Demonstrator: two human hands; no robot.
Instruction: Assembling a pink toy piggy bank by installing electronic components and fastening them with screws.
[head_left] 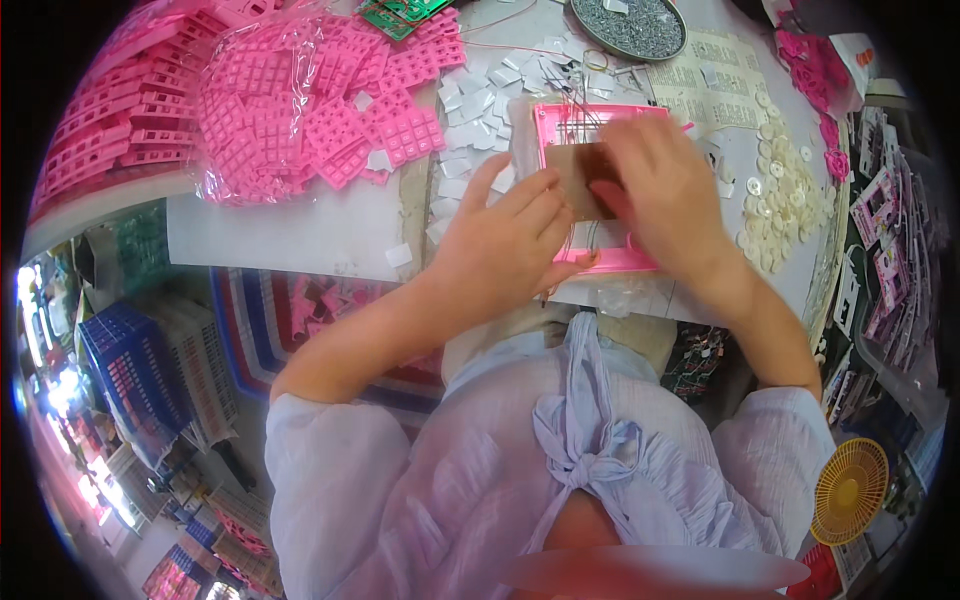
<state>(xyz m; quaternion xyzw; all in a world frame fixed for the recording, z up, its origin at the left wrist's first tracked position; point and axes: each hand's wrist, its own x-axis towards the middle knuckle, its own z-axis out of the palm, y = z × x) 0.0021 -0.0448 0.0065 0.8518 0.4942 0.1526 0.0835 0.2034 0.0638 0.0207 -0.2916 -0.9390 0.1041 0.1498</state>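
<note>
A pink plastic casing (600, 262) with an open frame lies in front of me at the table's edge, thin wires at its top and lower left. Across its middle rests a flat brown board (578, 168). My left hand (505, 235) is closed around the casing's left side, its bent fingertips by the board's left edge. Over the board's right part is my right hand (675, 195), fingers curled down and smeared by motion; whether they grip the board is hidden. A clear plastic bag (522, 135) shows beside the casing's upper left.
Pink keypad pieces (340, 130) heap at the left, some bagged. White square pieces (480, 105) scatter beside them. A round tray of small metal parts (630, 25) stands at the back. Pale round discs (785, 195) lie right, and green circuit boards (410, 12) far left.
</note>
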